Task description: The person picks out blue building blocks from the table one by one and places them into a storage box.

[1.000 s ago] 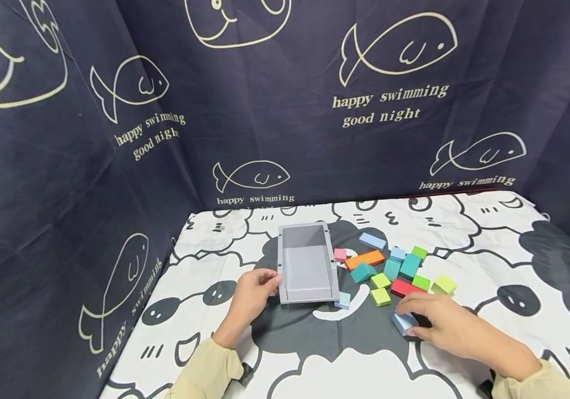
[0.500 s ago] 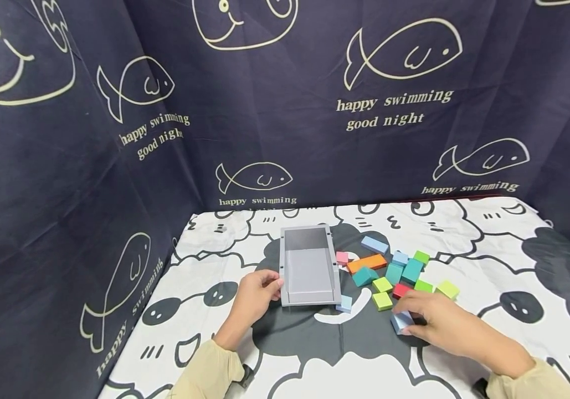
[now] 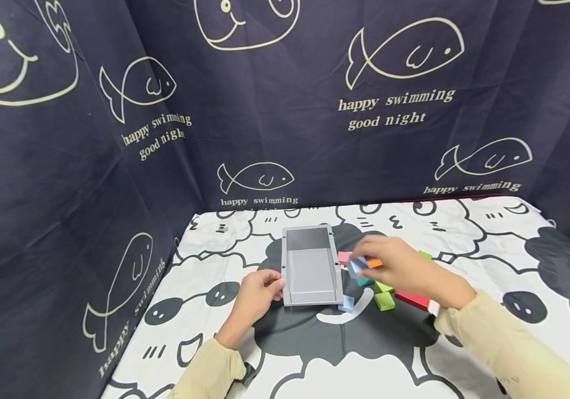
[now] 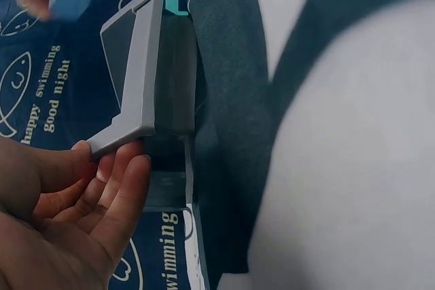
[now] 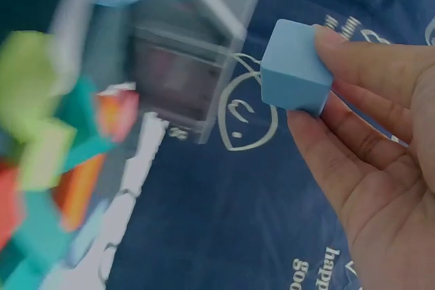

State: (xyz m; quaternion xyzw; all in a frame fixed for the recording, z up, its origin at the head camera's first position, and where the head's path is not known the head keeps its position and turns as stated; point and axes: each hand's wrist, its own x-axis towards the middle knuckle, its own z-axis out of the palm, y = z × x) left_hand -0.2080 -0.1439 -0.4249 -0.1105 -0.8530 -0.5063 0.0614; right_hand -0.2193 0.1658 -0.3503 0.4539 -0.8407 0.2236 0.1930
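Observation:
A grey-rimmed box (image 3: 311,271) with see-through walls stands on the patterned cloth. My left hand (image 3: 257,293) pinches its near left edge; in the left wrist view the thumb lies on top of the rim (image 4: 139,93) and the fingers are under it. Held up just right of the box, a light blue block (image 5: 292,69) is pinched between the thumb and fingers of my right hand (image 3: 399,266). The right hand hides part of the pile of coloured blocks below it. Inside the box I see only its bare floor.
By the box's near right corner lies another light blue block (image 3: 347,303). A yellow-green block (image 3: 385,301), a red block (image 3: 412,300), an orange block (image 3: 374,262) and a pink block (image 3: 343,257) lie farther right. Dark fabric (image 3: 265,111) hangs behind and at the left.
My right hand has lifted the light blue block off the cloth and carried it left and away from me, over the pile toward the box. The left hand stays at the box's edge.

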